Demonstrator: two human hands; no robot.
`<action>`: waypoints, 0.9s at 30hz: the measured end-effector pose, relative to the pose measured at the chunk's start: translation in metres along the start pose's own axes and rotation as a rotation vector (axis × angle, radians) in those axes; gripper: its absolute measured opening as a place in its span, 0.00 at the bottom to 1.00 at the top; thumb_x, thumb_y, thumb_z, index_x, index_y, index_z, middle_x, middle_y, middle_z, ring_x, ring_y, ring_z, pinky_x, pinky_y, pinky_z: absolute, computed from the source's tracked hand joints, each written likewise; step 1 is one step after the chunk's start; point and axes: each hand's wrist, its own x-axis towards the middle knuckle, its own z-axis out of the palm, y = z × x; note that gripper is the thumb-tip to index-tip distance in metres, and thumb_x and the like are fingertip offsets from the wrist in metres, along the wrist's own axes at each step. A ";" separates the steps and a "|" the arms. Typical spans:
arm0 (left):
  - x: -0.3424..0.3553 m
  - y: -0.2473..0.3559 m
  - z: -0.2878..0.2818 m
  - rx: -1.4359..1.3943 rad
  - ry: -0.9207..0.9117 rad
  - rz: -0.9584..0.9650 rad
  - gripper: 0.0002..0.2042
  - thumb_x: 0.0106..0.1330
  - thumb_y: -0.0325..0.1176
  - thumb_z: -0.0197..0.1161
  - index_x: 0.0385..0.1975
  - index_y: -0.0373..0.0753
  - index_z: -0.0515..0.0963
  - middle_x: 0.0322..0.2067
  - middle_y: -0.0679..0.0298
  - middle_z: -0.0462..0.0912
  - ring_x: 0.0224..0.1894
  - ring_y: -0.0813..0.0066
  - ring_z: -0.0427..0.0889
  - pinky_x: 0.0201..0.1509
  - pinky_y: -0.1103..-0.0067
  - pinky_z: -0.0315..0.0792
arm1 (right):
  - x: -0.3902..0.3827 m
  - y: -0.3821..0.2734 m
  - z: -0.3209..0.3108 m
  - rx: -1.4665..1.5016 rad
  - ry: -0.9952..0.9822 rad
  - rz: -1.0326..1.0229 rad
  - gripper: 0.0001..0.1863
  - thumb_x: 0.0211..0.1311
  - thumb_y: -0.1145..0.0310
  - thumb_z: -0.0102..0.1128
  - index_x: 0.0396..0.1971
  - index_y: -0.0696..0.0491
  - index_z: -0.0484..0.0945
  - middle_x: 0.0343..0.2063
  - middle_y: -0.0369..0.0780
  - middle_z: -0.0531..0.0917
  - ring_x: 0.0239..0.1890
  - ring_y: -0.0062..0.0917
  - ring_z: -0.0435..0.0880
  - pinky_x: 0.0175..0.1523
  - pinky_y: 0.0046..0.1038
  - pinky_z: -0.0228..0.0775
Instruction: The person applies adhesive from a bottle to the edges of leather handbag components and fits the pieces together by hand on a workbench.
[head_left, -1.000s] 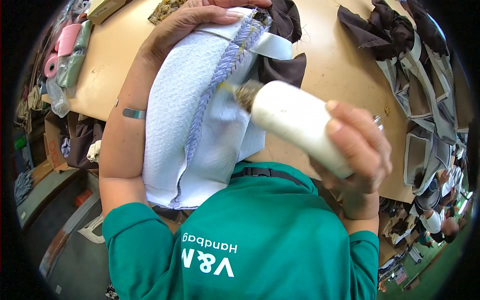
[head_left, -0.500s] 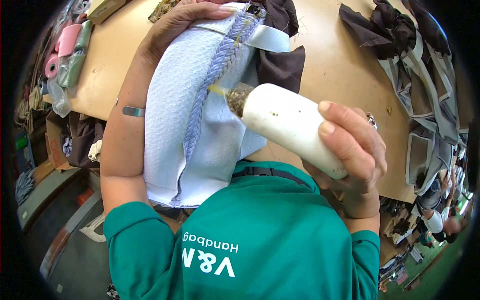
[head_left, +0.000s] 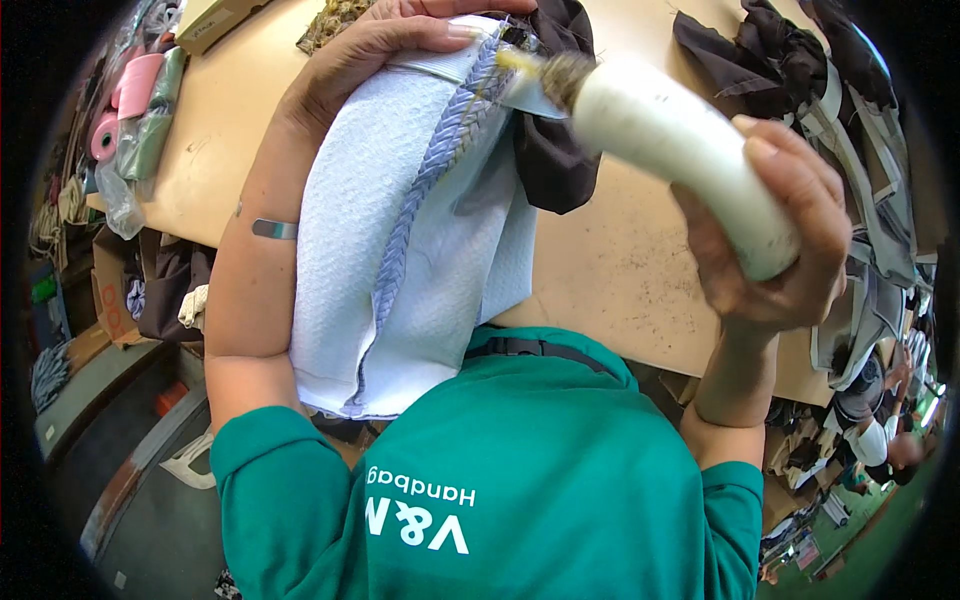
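A pale blue-white fabric bag piece [head_left: 350, 220] stands on end against my chest, with a braided lilac seam [head_left: 425, 195] running down its length. At its top end my left hand [head_left: 385, 40] is closed on the fabric edge, thumb lying over a white band. My right hand [head_left: 780, 230] wraps round a white plastic glue bottle [head_left: 665, 135] tilted toward the bag. The bottle's crusted nozzle has a yellowish tip [head_left: 518, 63] at the upper end of the seam; whether it touches cannot be made out. Dark brown cloth [head_left: 555, 160] hangs behind the bag.
Brown and grey fabric pieces [head_left: 770, 60] lie heaped on the tan table [head_left: 620, 270] at the right. Pink thread spools [head_left: 137, 85] in plastic and a cardboard box [head_left: 215, 20] are at the far left. Another person [head_left: 885, 440] is at the far right.
My right hand has carried the bottle up and to the right, so its tip has gone from mid-seam to the seam's top end. The bag and left hand have shifted slightly.
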 end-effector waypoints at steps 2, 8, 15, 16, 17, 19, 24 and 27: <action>-0.002 -0.002 -0.005 -0.020 -0.015 -0.001 0.26 0.46 0.19 0.54 0.51 0.27 0.63 0.44 0.54 0.73 0.46 0.71 0.73 0.53 0.79 0.65 | -0.001 -0.009 -0.002 0.055 -0.076 -0.001 0.24 0.37 0.74 0.69 0.37 0.57 0.69 0.32 0.49 0.77 0.34 0.32 0.78 0.40 0.28 0.73; 0.002 -0.006 -0.012 0.000 -0.033 0.016 0.26 0.47 0.18 0.54 0.51 0.27 0.63 0.44 0.54 0.73 0.46 0.71 0.74 0.53 0.79 0.65 | 0.005 0.003 0.003 0.052 -0.007 -0.034 0.23 0.36 0.76 0.69 0.37 0.58 0.70 0.32 0.49 0.77 0.35 0.32 0.78 0.39 0.27 0.72; 0.001 -0.005 -0.010 -0.010 -0.038 0.001 0.26 0.47 0.19 0.54 0.51 0.28 0.63 0.45 0.54 0.73 0.47 0.71 0.73 0.53 0.79 0.65 | 0.007 0.007 0.001 0.052 -0.007 -0.065 0.25 0.34 0.77 0.69 0.38 0.59 0.70 0.31 0.49 0.77 0.35 0.33 0.78 0.38 0.27 0.73; 0.000 -0.003 -0.006 0.003 -0.019 -0.004 0.26 0.47 0.19 0.54 0.51 0.28 0.63 0.45 0.54 0.73 0.47 0.71 0.73 0.53 0.79 0.65 | 0.007 0.009 0.002 0.045 0.015 -0.064 0.25 0.34 0.77 0.69 0.38 0.59 0.70 0.31 0.49 0.77 0.35 0.34 0.78 0.38 0.28 0.73; 0.000 -0.002 -0.004 0.017 0.000 -0.008 0.26 0.47 0.19 0.54 0.51 0.28 0.63 0.45 0.54 0.73 0.47 0.71 0.73 0.53 0.79 0.65 | 0.005 0.008 0.004 0.076 0.010 -0.063 0.25 0.34 0.77 0.69 0.38 0.59 0.70 0.31 0.49 0.77 0.35 0.33 0.78 0.38 0.28 0.73; 0.002 -0.006 -0.013 0.017 -0.018 0.007 0.26 0.47 0.19 0.54 0.51 0.28 0.62 0.45 0.54 0.73 0.47 0.71 0.73 0.53 0.79 0.64 | -0.001 -0.005 0.003 0.097 -0.042 -0.019 0.25 0.35 0.76 0.69 0.38 0.58 0.70 0.31 0.49 0.77 0.35 0.33 0.78 0.38 0.27 0.73; 0.001 -0.007 -0.013 -0.010 -0.041 0.012 0.26 0.48 0.19 0.55 0.52 0.28 0.62 0.45 0.55 0.73 0.47 0.71 0.73 0.53 0.80 0.64 | -0.007 0.006 0.002 0.106 0.033 0.049 0.24 0.36 0.76 0.68 0.38 0.58 0.70 0.32 0.49 0.77 0.34 0.32 0.78 0.39 0.28 0.73; 0.004 -0.008 -0.014 0.010 -0.041 0.029 0.26 0.48 0.19 0.54 0.51 0.28 0.62 0.45 0.54 0.73 0.47 0.72 0.73 0.53 0.80 0.64 | -0.008 0.004 0.000 0.077 0.012 0.057 0.24 0.36 0.76 0.69 0.37 0.58 0.70 0.31 0.49 0.77 0.34 0.32 0.78 0.39 0.28 0.73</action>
